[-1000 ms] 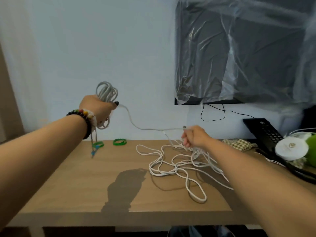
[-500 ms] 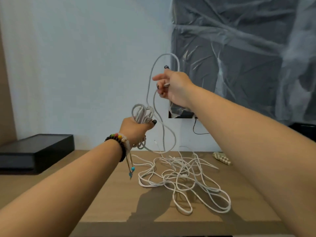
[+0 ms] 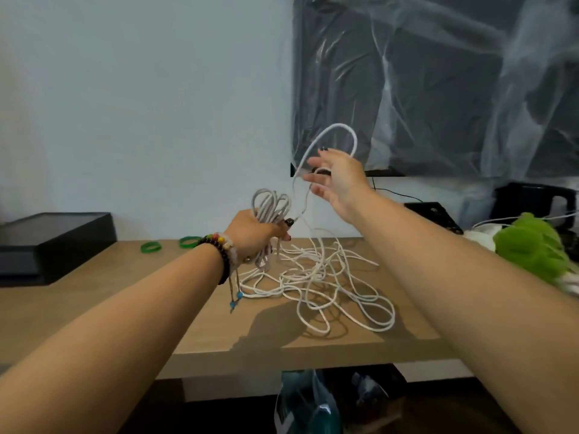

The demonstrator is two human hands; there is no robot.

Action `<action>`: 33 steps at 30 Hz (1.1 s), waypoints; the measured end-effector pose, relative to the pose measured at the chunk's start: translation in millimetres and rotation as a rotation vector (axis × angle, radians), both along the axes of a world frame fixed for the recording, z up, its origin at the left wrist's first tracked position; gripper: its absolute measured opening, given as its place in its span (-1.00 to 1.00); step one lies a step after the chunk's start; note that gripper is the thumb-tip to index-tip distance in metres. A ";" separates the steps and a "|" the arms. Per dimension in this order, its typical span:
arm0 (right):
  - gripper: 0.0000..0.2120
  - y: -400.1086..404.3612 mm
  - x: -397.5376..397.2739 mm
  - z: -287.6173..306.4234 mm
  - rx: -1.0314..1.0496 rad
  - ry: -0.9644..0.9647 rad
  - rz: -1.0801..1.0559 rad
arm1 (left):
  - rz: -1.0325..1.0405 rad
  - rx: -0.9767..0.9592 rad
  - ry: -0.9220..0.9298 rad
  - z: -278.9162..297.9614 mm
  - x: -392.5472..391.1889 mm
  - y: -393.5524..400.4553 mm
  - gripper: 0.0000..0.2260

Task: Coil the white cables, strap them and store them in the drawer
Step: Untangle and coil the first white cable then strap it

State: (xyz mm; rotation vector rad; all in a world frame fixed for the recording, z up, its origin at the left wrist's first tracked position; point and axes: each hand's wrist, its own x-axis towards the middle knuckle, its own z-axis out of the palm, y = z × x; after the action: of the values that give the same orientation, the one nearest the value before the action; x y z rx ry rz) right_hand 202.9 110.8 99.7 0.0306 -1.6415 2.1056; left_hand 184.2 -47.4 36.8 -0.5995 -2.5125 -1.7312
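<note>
Above the desk's point(image 3: 94, 296) middle, the left hand point(image 3: 250, 234) grips a coil point(image 3: 270, 208) of white cable, its loops standing upright, long axis vertical. The right hand point(image 3: 340, 180), which half a second ago pinched the cable, now has its fingers spread and relaxed, a fresh loop point(image 3: 329, 142) arching over them toward the coil; whether it touches them I cannot tell. One more turn seems about to join the bundle. Most cable point(image 3: 316, 280) lies tangled mid-desk, trailing toward the front edge. Two green straps point(image 3: 170, 244) wait near the back edge, left.
</note>
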 end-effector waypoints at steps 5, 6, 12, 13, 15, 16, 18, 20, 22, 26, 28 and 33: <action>-0.63 4.2 3.0 -84.1 0.140 -0.143 0.133 | 0.085 0.175 0.056 12.0 -9.2 -19.3 -0.94; -0.65 1.4 3.1 -104.1 0.345 -0.203 0.133 | 0.086 0.199 0.070 15.0 -10.3 -23.3 -0.94; -0.78 -17.6 -5.7 -166.0 1.037 -0.256 0.152 | 0.100 0.119 0.116 16.8 -9.5 -49.7 -0.89; -0.79 -15.5 -8.0 -168.8 1.088 -0.260 0.141 | 0.110 0.116 0.117 16.2 -9.3 -56.8 -0.87; -0.80 -3.9 -12.3 -174.7 1.217 -0.297 0.114 | 0.140 0.118 0.123 15.3 -10.0 -72.8 -0.84; -0.80 3.7 -13.9 -177.6 1.282 -0.314 0.082 | 0.162 0.122 0.126 14.9 -11.7 -81.5 -0.83; -0.82 24.0 -19.1 -181.5 1.358 -0.320 0.006 | 0.221 0.136 0.129 14.7 -16.5 -100.2 -0.81; -0.83 44.9 -24.4 -181.0 1.375 -0.344 -0.072 | 0.275 0.144 0.128 15.2 -21.5 -118.6 -0.82; -0.76 62.3 -32.0 -178.4 1.353 -0.383 -0.128 | 0.315 0.142 0.127 13.7 -26.8 -135.3 -0.83; -0.67 69.3 -50.9 -153.1 1.373 -0.454 -0.161 | 0.343 0.082 0.102 1.0 -33.3 -148.9 -0.85; -0.64 62.9 -60.3 -128.4 1.402 -0.452 -0.183 | 0.344 0.021 0.098 -5.4 -34.1 -143.6 -0.88; -0.67 28.9 -66.3 -46.3 1.174 -0.301 -0.136 | 0.380 0.008 0.139 -11.7 -39.3 -118.7 -0.84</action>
State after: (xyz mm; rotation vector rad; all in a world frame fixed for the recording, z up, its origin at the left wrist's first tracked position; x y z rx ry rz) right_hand 136.6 139.7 53.4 -0.0247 -2.7194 0.8204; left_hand 144.9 -166.1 25.1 -0.2114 -2.3326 -1.5061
